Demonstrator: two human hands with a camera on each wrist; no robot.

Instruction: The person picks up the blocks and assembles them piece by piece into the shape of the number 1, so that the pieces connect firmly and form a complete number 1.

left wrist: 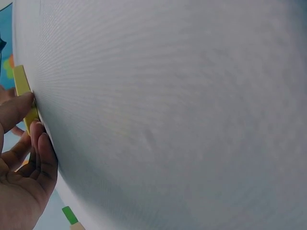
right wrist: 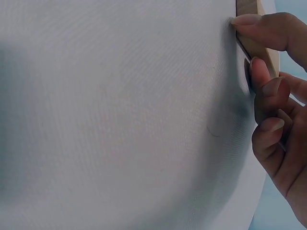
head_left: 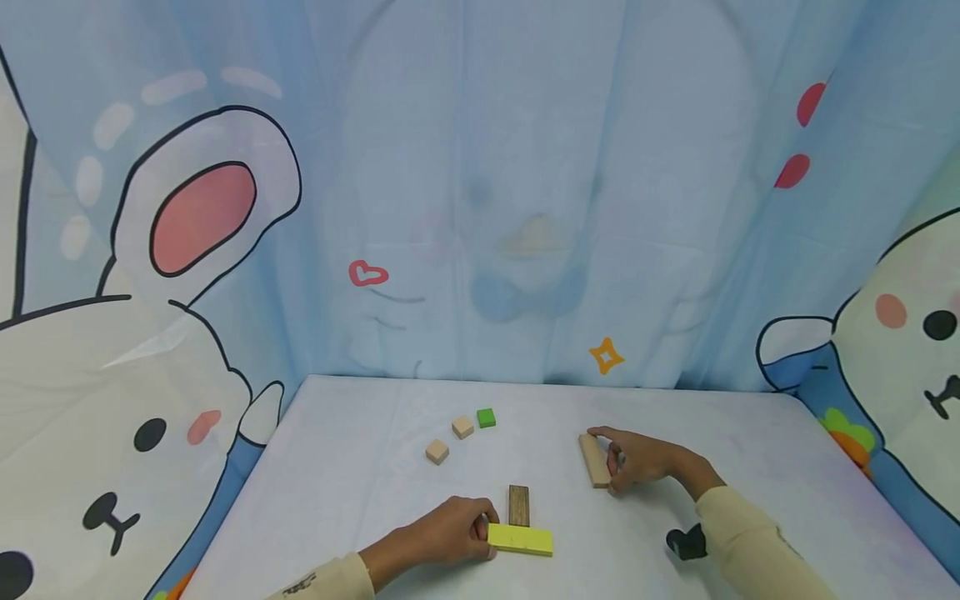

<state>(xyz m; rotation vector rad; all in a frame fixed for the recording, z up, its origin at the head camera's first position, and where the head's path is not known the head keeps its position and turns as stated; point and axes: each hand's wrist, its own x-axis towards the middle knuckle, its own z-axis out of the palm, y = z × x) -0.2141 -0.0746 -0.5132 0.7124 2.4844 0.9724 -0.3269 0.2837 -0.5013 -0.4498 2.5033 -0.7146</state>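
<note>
My left hand (head_left: 455, 533) pinches the left end of a yellow block (head_left: 521, 540), which lies crosswise on the white table. A dark brown wooden block (head_left: 519, 505) lies just behind it, pointing away from me. In the left wrist view the thumb and fingers grip the yellow block (left wrist: 22, 85). My right hand (head_left: 641, 457) grips a light wooden block (head_left: 595, 461) lengthwise, with fingers at its far end and near end. The right wrist view shows the wooden block (right wrist: 259, 47) between the fingers, partly cut off by the frame edge.
Two small natural wood cubes (head_left: 437, 452) and a green cube (head_left: 486, 417) lie at the back left of the table (head_left: 360, 483). A black heart-shaped mark or object (head_left: 686, 543) shows beside the right sleeve. A blue cartoon curtain (head_left: 465, 167) hangs behind the table.
</note>
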